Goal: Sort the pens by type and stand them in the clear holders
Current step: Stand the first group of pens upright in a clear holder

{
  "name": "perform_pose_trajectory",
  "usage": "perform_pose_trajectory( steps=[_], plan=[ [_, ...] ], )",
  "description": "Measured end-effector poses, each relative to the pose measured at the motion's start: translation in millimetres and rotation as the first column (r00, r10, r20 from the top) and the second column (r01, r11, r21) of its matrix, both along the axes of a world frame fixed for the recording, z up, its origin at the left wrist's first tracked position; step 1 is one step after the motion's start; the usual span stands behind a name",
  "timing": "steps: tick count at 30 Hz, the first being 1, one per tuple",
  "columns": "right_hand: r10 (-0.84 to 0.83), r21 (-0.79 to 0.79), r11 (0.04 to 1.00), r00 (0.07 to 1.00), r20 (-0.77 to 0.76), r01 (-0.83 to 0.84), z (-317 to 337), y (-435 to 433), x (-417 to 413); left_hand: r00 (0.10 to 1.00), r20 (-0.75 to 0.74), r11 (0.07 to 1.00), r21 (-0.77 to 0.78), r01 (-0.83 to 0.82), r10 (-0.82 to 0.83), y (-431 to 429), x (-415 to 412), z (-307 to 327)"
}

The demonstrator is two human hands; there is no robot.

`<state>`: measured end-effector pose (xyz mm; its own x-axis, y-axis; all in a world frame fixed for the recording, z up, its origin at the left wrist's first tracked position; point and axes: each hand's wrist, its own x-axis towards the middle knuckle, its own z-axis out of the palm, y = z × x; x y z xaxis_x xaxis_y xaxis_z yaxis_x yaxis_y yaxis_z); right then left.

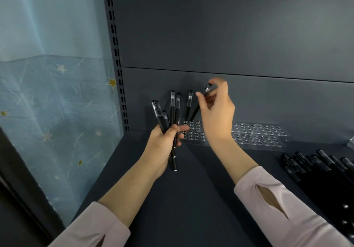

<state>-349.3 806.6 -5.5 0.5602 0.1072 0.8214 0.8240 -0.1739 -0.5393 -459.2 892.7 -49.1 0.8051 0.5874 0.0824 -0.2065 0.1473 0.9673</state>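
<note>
The dark grey shelf (191,199) carries clear holders (260,134) set in a row along its back. A heap of loose black pens (321,172) lies on it at the right, in front of the holders. Another clear piece (351,141) shows at the far right edge.

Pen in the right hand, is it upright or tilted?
Tilted: pen leans right, lower end at the clear holder, right hand pinching its top.
</note>
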Motion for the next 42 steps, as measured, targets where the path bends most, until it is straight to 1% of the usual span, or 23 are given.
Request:
perform_pose_trajectory(
  steps=[3,5,8,12,17,19,22,24,27,28,31,34,36,37,38,42],
  plan=[
    [-0.026,-0.114,0.993,0.996,0.085,0.036,-6.1,3.1,0.4,1.000,0.022,1.000,-0.019,0.004,-0.003,-0.5,-1.0,-2.6],
    [-0.042,-0.195,0.979,0.992,0.122,0.065,-11.3,2.6,2.2,0.999,0.034,0.998,-0.067,0.017,-0.015,-0.5,-2.2,-2.4],
    [-0.012,-0.273,0.961,0.993,0.117,0.044,-17.2,-1.0,4.3,1.000,0.011,0.996,-0.090,0.023,-0.022,0.4,-3.6,-0.4],
    [0.011,-0.318,0.948,0.995,0.098,0.021,-16.9,-2.5,4.3,1.000,-0.002,0.998,-0.064,0.011,-0.011,1.1,-3.0,-1.0],
    [-0.051,-0.425,0.899,0.990,0.132,0.103,-17.9,1.1,1.6,1.000,0.005,0.998,-0.056,0.017,-0.017,-1.1,-1.7,-4.6],
    [-0.053,-0.443,0.890,0.991,0.125,0.104,-19.4,0.9,0.6,1.000,0.013,0.999,-0.048,0.018,-0.017,-1.3,-1.4,-5.0],
    [-0.018,-0.387,0.921,0.997,0.071,0.045,-20.4,-1.0,-0.7,0.999,0.036,0.999,-0.048,0.013,-0.011,-0.3,-0.9,-3.8],
    [0.041,-0.330,0.943,0.999,0.024,-0.030,-20.0,-3.4,-1.9,0.999,0.045,0.998,-0.060,0.009,-0.006,0.4,-0.8,-2.3],
    [0.127,-0.207,0.969,0.990,-0.068,-0.138,-19.4,-6.0,-4.1,0.999,0.036,0.999,-0.040,0.019,-0.018,0.3,-1.8,-1.4],
    [0.155,-0.162,0.971,0.980,-0.124,-0.174,-18.6,-6.5,-5.7,0.999,0.031,0.999,-0.019,0.027,-0.027,-0.4,-2.3,-1.6],
    [0.275,-0.013,0.954,0.897,-0.346,-0.298,-13.9,-8.7,-10.3,0.997,0.019,0.997,0.016,0.070,-0.071,-4.8,-2.8,-1.6],
    [0.359,0.096,0.929,0.803,-0.476,-0.358,-10.2,-14.3,-11.9,0.992,0.033,0.993,-0.001,0.119,-0.119,-9.1,-2.8,-0.2],
    [0.450,0.205,0.890,0.715,-0.535,-0.407,-9.1,-18.1,-12.7,0.990,0.026,0.990,0.028,0.136,-0.137,-10.7,-3.5,-0.3],
    [0.481,0.244,0.875,0.690,-0.541,-0.419,-8.2,-19.8,-12.7,0.990,0.016,0.990,0.046,0.137,-0.138,-11.1,-3.6,-0.8],
    [0.490,0.264,0.871,0.692,-0.530,-0.414,-6.3,-21.9,-12.5,0.991,0.005,0.990,0.059,0.131,-0.131,-11.1,-3.6,-1.7],
    [0.459,0.386,0.867,0.808,-0.370,-0.316,6.4,-35.1,-7.3,0.998,-0.019,0.998,0.042,0.053,-0.052,-5.4,-2.4,-3.3]
  ],
)
